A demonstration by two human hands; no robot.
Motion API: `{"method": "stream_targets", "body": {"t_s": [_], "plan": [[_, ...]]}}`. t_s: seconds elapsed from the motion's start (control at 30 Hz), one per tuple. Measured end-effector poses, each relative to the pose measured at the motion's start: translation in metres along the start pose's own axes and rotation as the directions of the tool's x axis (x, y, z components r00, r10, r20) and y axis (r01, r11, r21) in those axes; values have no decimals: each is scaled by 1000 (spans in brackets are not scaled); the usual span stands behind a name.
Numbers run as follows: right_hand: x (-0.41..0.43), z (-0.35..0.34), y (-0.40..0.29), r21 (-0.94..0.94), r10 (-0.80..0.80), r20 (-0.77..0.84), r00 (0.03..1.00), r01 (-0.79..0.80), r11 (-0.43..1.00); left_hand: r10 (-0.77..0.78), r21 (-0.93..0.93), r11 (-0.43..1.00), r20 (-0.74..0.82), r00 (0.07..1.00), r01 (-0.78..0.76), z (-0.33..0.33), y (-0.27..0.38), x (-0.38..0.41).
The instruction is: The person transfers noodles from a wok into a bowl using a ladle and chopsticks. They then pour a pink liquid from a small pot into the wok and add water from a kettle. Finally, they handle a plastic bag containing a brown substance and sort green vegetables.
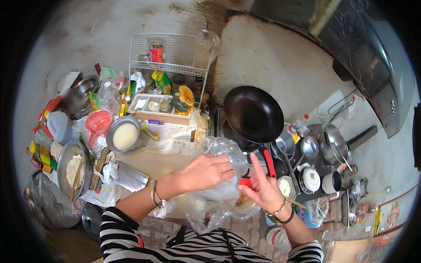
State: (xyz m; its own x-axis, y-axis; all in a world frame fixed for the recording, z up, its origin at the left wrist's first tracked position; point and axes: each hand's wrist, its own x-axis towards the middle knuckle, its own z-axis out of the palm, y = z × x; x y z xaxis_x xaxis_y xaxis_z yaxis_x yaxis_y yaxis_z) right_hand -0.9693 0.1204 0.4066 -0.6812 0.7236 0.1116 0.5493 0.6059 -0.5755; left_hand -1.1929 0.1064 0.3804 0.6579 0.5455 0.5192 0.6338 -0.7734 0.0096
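Observation:
My left hand (210, 171) has its fingers curled down at a crumpled clear plastic bag (222, 146), which bunches up beyond the knuckles and spreads below them. Beside it, my right hand (264, 192) holds a small round red cap (245, 182) near its thumb, with the index finger stretched out. Beneath both hands lies a translucent whitish container or film (221, 191), partly covered by the plastic. Some brown food (242, 200) shows through plastic just under my right hand. My fingertips partly hide what they touch.
Beyond my hands a black wok (253, 113) with a red-black handle sits on the stove. A bowl of dough (75, 171) with chopsticks and a pot of pale batter (125, 136) stand left. To the right are a lidded white pot (309, 180) and a bowl of white food (284, 186).

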Motion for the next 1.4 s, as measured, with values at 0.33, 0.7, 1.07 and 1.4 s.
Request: {"method": "stream_targets", "body": {"t_s": [0.33,0.7,1.07,1.4], "plan": [[39,16,-24,-253,-28,-212,977,-28,967,-116,80,989,-97,988,124,-30,-25,-17],[-19,31,29,646,460,-143,877,-269,714,-236,303,830,-570,787,468,-132,-208,-16],[-147,130,116,164,760,76,646,-760,629,-385,462,609,-539,749,645,-63,-416,-9],[-106,135,149,-507,704,319,634,-513,693,-415,498,538,-546,728,680,-25,-469,-23]]}}
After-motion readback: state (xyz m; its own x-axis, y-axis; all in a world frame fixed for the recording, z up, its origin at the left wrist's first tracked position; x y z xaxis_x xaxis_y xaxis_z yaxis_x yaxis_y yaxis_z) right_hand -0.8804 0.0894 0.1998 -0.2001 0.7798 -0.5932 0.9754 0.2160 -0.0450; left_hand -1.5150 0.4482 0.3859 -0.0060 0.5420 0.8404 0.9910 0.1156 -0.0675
